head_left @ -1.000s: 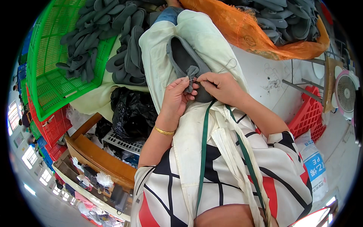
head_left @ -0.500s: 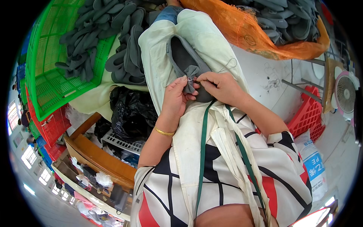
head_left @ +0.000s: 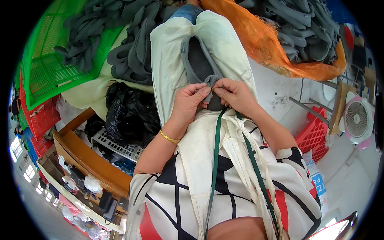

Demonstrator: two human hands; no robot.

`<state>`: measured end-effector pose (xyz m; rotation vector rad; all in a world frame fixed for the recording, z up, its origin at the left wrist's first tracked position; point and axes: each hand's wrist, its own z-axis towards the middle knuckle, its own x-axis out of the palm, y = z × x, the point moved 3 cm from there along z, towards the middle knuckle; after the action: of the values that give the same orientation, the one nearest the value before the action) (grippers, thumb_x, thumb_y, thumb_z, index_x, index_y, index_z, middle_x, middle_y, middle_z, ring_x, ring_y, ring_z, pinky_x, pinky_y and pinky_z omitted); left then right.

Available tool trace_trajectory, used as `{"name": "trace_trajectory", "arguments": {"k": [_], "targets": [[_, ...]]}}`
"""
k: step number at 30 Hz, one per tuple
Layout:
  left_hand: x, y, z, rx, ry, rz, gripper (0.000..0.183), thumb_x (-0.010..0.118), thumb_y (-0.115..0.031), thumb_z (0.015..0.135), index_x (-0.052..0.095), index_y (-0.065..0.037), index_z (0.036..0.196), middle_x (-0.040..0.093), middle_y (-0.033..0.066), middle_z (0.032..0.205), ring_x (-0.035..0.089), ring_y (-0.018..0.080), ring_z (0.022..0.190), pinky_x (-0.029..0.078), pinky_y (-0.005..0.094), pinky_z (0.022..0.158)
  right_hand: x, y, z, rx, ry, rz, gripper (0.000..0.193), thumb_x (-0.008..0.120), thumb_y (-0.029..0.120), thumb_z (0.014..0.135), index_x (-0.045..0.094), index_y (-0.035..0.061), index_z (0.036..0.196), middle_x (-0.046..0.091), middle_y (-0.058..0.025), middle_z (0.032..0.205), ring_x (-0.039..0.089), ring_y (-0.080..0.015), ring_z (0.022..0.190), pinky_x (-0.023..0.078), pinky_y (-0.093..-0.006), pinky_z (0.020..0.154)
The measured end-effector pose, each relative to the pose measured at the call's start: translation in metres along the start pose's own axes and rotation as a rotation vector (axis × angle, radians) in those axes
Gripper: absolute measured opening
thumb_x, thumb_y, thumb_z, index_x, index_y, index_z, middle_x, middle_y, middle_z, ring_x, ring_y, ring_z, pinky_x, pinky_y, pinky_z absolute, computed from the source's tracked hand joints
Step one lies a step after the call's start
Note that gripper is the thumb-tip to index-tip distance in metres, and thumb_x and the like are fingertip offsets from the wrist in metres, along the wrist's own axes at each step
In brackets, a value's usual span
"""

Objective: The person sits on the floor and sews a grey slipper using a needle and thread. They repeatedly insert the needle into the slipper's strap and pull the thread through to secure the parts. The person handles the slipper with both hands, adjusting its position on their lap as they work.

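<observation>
A grey fabric shoe (head_left: pixel 200 60) lies on the pale apron (head_left: pixel 170 60) over my lap, its opening facing up. At its near end is a grey fabric bow (head_left: pixel 211 80). My left hand (head_left: pixel 191 99) pinches the bow from the left, thumb and forefinger together. Close against it, my right hand (head_left: pixel 235 94) has its thumb and fingertips pressed together at the bow's middle. Whatever lies between the right fingertips is too small to make out. The fingers partly cover the bow and the shoe's toe.
A green plastic basket (head_left: pixel 42 86) holding several grey shoes stands at the left. An orange sack (head_left: pixel 264 52) with more shoes lies at the far right. Black plastic bags (head_left: pixel 132 112) sit left of my lap. A red crate (head_left: pixel 314 134) and a fan (head_left: pixel 357 119) are at the right.
My hands have drawn closer together over the bow, which now looks more folded and covered by the fingers. The view has shifted slightly; the shoe stays on my lap.
</observation>
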<state>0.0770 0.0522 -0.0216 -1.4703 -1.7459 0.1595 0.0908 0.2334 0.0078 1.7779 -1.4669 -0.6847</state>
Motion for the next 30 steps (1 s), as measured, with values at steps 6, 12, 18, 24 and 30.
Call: {"name": "trace_trajectory", "arguments": {"k": [6,12,18,24,30], "targets": [[0.005,0.001,-0.002,0.008,-0.015,0.069,0.02,0.073,-0.013,0.092,0.07,0.0,0.107,0.071,0.0045,0.086,0.062,0.0087,0.067,0.051,0.0227,0.06,0.002,0.002,-0.001,0.054,-0.037,0.002,0.012,0.06,0.013,0.1,0.064,0.0032,0.096,0.059,0.0028,0.075,0.054,-0.0052,0.065,0.046,-0.0225,0.06],[0.014,-0.003,-0.006,0.055,-0.08,0.029,0.018,0.074,-0.012,0.091,0.07,0.0,0.104,0.069,0.0027,0.085,0.061,0.0072,0.067,0.051,0.0219,0.06,0.002,0.004,-0.001,0.05,-0.016,-0.02,0.014,0.059,0.016,0.101,0.062,0.0024,0.1,0.06,0.0021,0.077,0.055,-0.0052,0.067,0.046,-0.0223,0.061],[0.011,-0.004,-0.005,0.091,-0.038,0.019,0.018,0.075,-0.013,0.09,0.07,-0.001,0.102,0.069,0.0021,0.083,0.061,0.0065,0.067,0.05,0.0204,0.059,0.002,0.003,0.003,-0.108,-0.121,-0.117,0.041,0.066,0.034,0.095,0.054,-0.0002,0.114,0.064,-0.0073,0.078,0.06,-0.0127,0.069,0.048,-0.0288,0.063],[0.01,-0.006,-0.005,0.044,-0.004,0.118,0.014,0.073,-0.01,0.092,0.07,-0.002,0.103,0.069,0.0019,0.086,0.061,0.0065,0.07,0.05,0.0206,0.062,0.005,0.014,0.004,-0.091,-0.185,-0.273,0.046,0.065,0.035,0.091,0.051,-0.0024,0.115,0.063,-0.0129,0.076,0.06,-0.0206,0.068,0.047,-0.0345,0.064],[0.011,-0.005,-0.001,0.01,0.017,0.193,0.013,0.071,-0.01,0.093,0.071,-0.002,0.103,0.069,0.0013,0.085,0.06,0.006,0.07,0.05,0.0204,0.063,0.007,0.015,0.008,-0.117,-0.154,-0.309,0.038,0.06,0.028,0.093,0.051,-0.0001,0.117,0.061,-0.0109,0.073,0.056,-0.0189,0.063,0.045,-0.0337,0.06]]}}
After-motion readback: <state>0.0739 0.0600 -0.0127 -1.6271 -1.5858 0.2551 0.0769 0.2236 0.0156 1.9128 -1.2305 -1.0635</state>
